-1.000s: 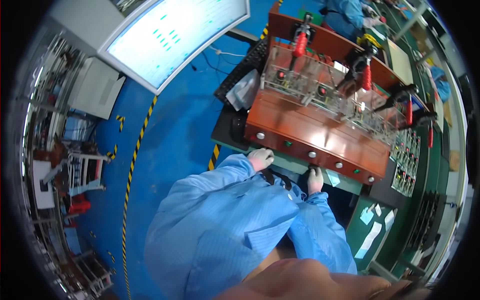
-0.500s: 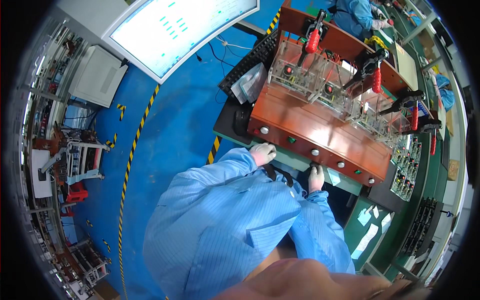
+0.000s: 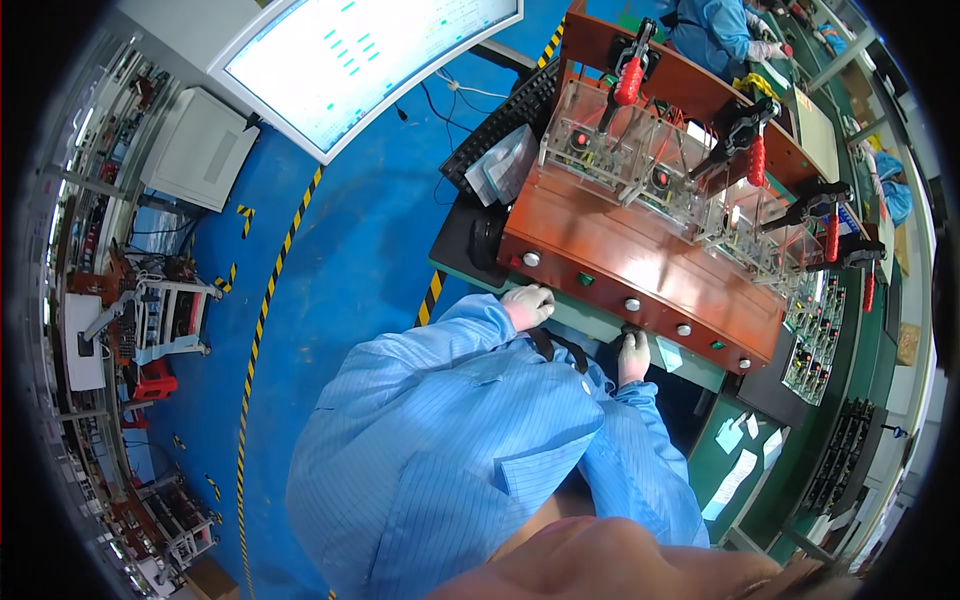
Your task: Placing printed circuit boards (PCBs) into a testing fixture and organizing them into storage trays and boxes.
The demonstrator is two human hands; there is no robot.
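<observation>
A: Where are the hands against the red-brown fixture box [image 3: 640, 250]?

B: Both sit at its near lower edge. The left hand [image 3: 527, 304], in a white glove, rests on the green surface [image 3: 600, 322] just under the box's left front corner, close to a round silver button [image 3: 530, 259]. Its grip looks loosely curled, fingers together, clamped on nothing I can make out.

A: And the other one?

B: The right hand [image 3: 633, 352], also gloved, lies a little further along the box's front, just below a second silver button [image 3: 632, 304]. The fingers point toward the box; whether the grip is closed on anything, I cannot tell.

A: What stands on top of the box?

B: A row of clear plastic housings [image 3: 655, 165] with red-handled toggle clamps [image 3: 628, 75] rising behind them.

A: And around the box?

B: A black keyboard [image 3: 500, 118] lies beyond its far left corner, with a large lit monitor [image 3: 360, 50] further out that way. Trays of small green boards [image 3: 815, 345] sit past the box's right end. Another person in a blue coat [image 3: 712, 30] works beyond the far side of the box.
</observation>
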